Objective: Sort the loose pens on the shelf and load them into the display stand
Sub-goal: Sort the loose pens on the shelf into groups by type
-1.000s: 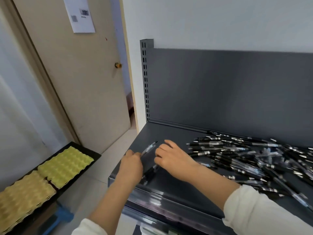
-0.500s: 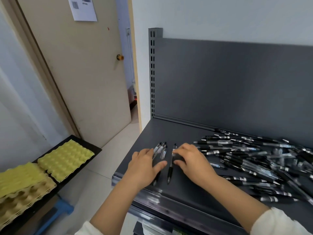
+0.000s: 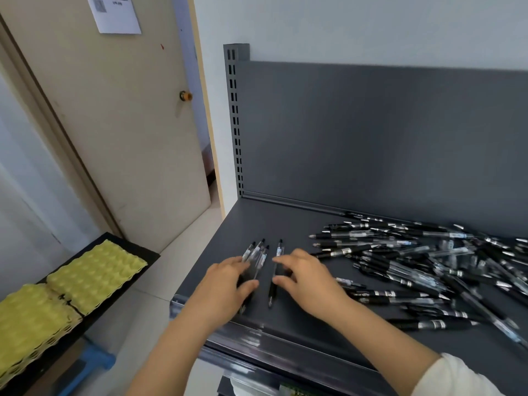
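Head view. A dark grey shelf (image 3: pixel 285 224) is seen from above, its back panel (image 3: pixel 371 138) rising at 12 o'clock and a slotted upright (image 3: pixel 234 110) standing at the panel's left edge. The left hand (image 3: pixel 225 284) is laid flat near the shelf's front left corner, fingers straight, thumb spread toward 3 o'clock, nothing clasped; it rests on three pens (image 3: pixel 258 252) that lie side by side, their capped ends showing past the fingertips toward 12 o'clock. Just beside them, at 3 o'clock, a single pen (image 3: pixel 278 248) lies nearly parallel, apart from the three. The right hand (image 3: pixel 308 278) is held loosely curved – the tips of its index finger and thumb are set against the single pen's right side, and the pen is not enclosed. A pile of loose pens (image 3: pixel 414 261), black and clear-barrelled, is spread across the shelf at 3 o'clock of the right hand, crossing at many angles and reaching the back panel. A white sleeve (image 3: pixel 457 378) is noted on the right forearm at 5 o'clock. Off the shelf, at 10 o'clock, a beige door (image 3: pixel 114 124) carries a brass knob (image 3: pixel 185 95) and a printed sheet (image 3: pixel 114 12). At 8 o'clock, yellow egg trays (image 3: pixel 94 270) are set on a black surface – a blue stool (image 3: pixel 91 364) shows beneath.
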`<state>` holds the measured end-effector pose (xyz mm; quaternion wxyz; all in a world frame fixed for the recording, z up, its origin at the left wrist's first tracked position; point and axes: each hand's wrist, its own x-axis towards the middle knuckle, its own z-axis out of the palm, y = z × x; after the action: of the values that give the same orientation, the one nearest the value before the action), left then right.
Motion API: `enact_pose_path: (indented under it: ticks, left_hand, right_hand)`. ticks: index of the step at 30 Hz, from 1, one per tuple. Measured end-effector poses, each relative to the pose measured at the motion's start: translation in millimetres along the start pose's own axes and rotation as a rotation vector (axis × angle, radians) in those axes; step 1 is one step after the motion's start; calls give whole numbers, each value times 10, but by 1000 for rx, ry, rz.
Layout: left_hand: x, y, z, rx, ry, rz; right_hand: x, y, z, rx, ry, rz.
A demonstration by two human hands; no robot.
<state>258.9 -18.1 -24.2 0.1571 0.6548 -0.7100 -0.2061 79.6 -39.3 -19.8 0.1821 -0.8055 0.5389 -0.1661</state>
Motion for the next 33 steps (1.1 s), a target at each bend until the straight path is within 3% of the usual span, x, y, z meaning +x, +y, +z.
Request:
enact_pose_path:
  ticks: [4, 9, 17, 22, 27, 33]
  left_hand:
    - [-7, -56, -63, 32, -88, 57]
    - [53, -97, 32, -6, -61, 50]
    - [194, -21, 84, 9, 39, 86]
    - [170, -91, 154, 17, 107, 83]
    - [161, -140, 198, -59, 153, 100]
    - [139, -147, 251, -106, 208, 98]
  right_hand:
    - [7, -100, 117, 11, -73, -24]
    - [12, -147, 167, 17, -79, -28]
    - [74, -150, 136, 44, -6, -7]
    - [-80, 189, -213, -127, 143, 88]
    - [-241, 535, -410, -266, -13, 218]
    - [-186, 552, -415, -366, -62, 92]
